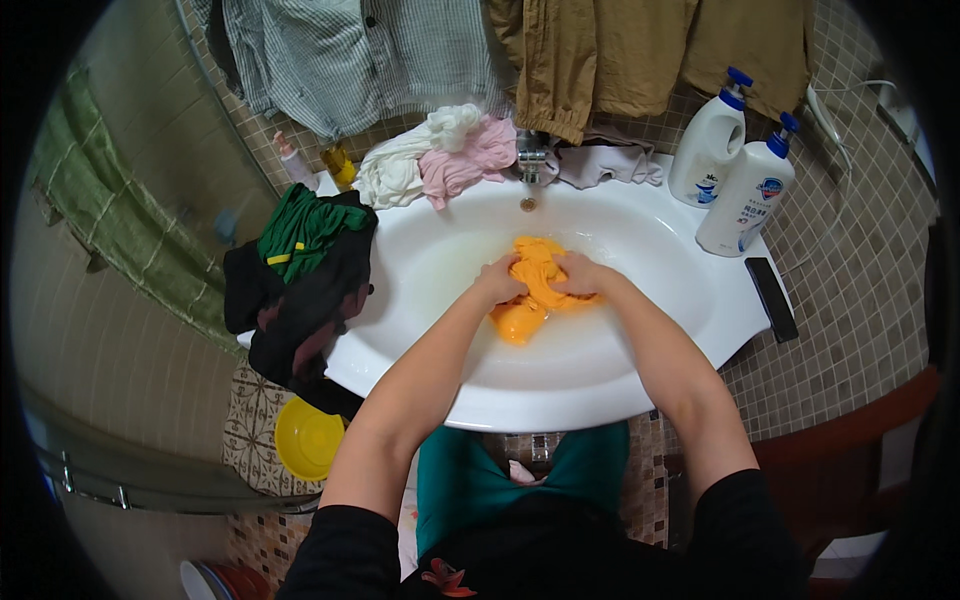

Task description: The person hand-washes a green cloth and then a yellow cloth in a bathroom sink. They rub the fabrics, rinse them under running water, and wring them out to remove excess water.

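Note:
A wet orange garment (541, 274) lies bunched in cloudy water in the white washbasin (675, 300). My left hand (501, 281) grips its left side, the fingers pressed into the folds. On the right side of the same cloth, my right hand (579, 274) has its fingers curled into the fabric. A lower lobe of the garment bulges up, wet and shiny, at the water surface. Behind the hands, the chrome faucet (531, 159) rises from the basin's back edge. The fingertips of both hands are partly hidden by the cloth.
Green (315, 229) and black clothes (307, 315) drape over the basin's left end. White (394, 169) and pink garments (469, 157) lie along the back rim. Two white pump bottles (746, 199) and a black rectangular object (772, 298) sit at right. A yellow plastic basin (309, 439) stands below left.

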Available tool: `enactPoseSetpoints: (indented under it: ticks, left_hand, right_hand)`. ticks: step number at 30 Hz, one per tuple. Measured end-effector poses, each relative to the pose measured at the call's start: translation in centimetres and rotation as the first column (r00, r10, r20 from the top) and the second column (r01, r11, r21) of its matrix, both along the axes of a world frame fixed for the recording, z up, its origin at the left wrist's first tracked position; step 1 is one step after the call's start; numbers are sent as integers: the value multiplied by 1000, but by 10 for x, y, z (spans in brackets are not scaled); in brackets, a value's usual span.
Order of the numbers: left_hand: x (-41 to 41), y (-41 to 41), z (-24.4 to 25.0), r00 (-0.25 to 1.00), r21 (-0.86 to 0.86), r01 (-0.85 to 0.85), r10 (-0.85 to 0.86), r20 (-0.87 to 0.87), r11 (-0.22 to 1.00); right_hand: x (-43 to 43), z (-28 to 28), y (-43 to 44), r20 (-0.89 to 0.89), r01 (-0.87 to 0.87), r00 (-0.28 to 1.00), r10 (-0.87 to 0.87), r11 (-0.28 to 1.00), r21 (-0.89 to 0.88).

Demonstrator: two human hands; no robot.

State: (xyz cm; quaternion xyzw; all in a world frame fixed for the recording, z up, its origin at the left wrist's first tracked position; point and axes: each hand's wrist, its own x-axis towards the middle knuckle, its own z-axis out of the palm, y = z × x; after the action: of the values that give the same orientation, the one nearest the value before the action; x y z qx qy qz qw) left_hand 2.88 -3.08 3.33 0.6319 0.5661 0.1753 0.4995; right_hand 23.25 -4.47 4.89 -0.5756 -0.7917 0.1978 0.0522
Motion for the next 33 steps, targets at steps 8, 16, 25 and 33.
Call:
enactPoseSetpoints:
  ticks: [8,16,25,33]
  left_hand:
    - [-8,16,-15,668,-424,-346,537,515,837]
    - [-11,-20,74,435,-710,166,595,676,685]
    - [-8,-2,69,59,-317,311,314,947,896]
    - [3,-14,62,334,-408,30,376,864,912]
  right_hand:
    - [-29,15,-9,-102,496,865,-491,868,30]
    - [-81,66,-21,-732,242,663,-155,970,13]
    - [-125,99,-68,-345,244,936,62,593,767]
    - [-118,82,-53,-554,470,820,-146,725,504]
